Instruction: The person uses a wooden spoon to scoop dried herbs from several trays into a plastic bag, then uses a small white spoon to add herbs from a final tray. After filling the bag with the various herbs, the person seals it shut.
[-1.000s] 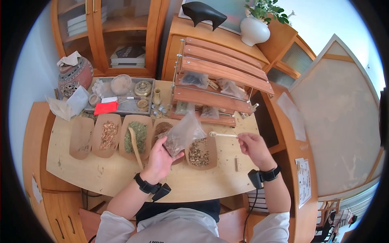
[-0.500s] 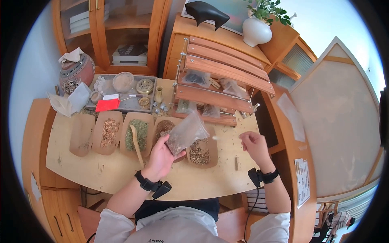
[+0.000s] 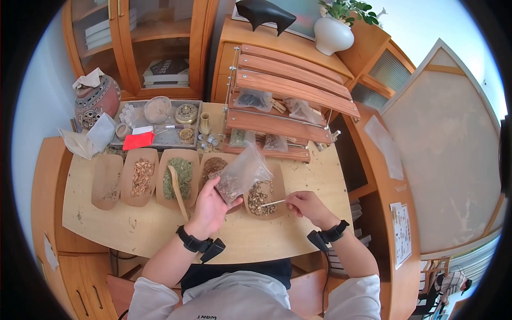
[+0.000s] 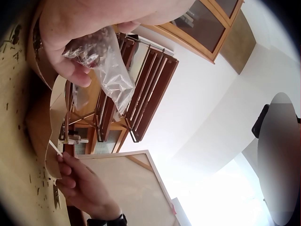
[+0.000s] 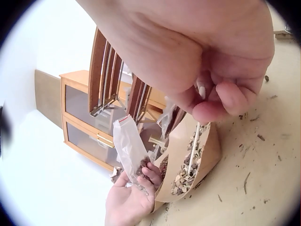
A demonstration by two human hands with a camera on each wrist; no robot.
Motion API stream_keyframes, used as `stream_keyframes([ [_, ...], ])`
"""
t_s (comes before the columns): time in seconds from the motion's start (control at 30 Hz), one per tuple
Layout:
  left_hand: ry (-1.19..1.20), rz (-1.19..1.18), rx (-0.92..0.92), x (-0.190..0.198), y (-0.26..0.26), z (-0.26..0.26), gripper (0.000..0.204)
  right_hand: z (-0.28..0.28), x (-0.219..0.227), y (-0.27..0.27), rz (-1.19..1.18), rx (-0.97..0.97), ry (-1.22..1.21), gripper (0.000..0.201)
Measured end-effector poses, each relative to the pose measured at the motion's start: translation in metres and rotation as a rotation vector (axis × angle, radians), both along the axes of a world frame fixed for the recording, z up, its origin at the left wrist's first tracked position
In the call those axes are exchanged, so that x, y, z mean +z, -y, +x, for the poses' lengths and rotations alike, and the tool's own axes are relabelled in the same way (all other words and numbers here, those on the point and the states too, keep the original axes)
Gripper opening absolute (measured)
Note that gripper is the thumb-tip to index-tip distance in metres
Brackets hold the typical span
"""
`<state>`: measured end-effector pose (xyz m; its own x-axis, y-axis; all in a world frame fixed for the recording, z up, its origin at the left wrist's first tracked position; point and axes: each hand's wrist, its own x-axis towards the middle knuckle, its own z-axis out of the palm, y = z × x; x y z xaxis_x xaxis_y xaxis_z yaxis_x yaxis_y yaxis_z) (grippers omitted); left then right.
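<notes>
My left hand [image 3: 209, 209] holds a clear zip bag [image 3: 246, 169] with brown bits in its lower end, tilted over the paper trays. In the right wrist view the bag [image 5: 128, 143] shows a red line along its top. A thin, pale long-handled spoon [image 3: 276, 202] is pinched between the thumb and fingers of my right hand [image 3: 313, 208]. The spoon's far end reaches among the chopped, mixed-brown pieces [image 5: 182, 180] in the rightmost paper tray [image 3: 278, 184], its bowl hidden there. Behind the bag, a tray of dark brown bits [image 3: 212, 164] is partly covered.
Leftward stand paper trays of green leaves [image 3: 184, 178], orange-brown chips [image 3: 143, 173] and few crumbs [image 3: 109, 194]. A wooden scoop [image 3: 177, 192] leans across the green one. Behind are a slatted wooden rack [image 3: 277, 128] with bags and a grey tray [image 3: 176, 140] of small vessels.
My right hand has come left and down, bringing the spoon from beside the rightmost tray into its chopped pieces. A round load on the spoon's end shows only earlier. My left hand keeps holding the bag.
</notes>
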<state>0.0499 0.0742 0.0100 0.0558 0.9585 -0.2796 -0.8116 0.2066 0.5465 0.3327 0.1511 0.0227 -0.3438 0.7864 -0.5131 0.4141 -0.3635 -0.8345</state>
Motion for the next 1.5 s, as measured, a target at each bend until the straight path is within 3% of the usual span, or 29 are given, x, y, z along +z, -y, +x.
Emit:
stream_keyframes([
  [0.33, 0.005, 0.000, 0.012, 0.001, 0.000, -0.001, 0.044, 0.008, 0.015, -0.006, -0.071, -0.102, -0.112, 0.017],
  [0.67, -0.006, -0.004, -0.002, 0.000, 0.001, 0.001, 0.045, 0.002, 0.104, -0.029, 0.189, -0.205, -0.149, 0.019],
  [0.83, 0.000, 0.009, -0.050, 0.001, 0.001, 0.001, 0.045, -0.023, 0.113, -0.015, 0.435, -0.112, -0.017, 0.020],
  [1.03, -0.004, -0.008, 0.000, 0.004, 0.003, 0.000, 0.044, -0.008, 0.091, -0.020, 0.556, -0.238, 0.015, 0.022],
  [1.23, 0.010, -0.004, 0.008, 0.001, 0.001, -0.001, 0.043, 0.008, 0.017, -0.023, 0.474, 0.002, 0.125, 0.021],
  [1.5, 0.024, -0.009, 0.011, -0.002, 0.001, 0.000, 0.043, -0.008, 0.006, -0.009, 0.249, 0.106, 0.063, 0.021],
])
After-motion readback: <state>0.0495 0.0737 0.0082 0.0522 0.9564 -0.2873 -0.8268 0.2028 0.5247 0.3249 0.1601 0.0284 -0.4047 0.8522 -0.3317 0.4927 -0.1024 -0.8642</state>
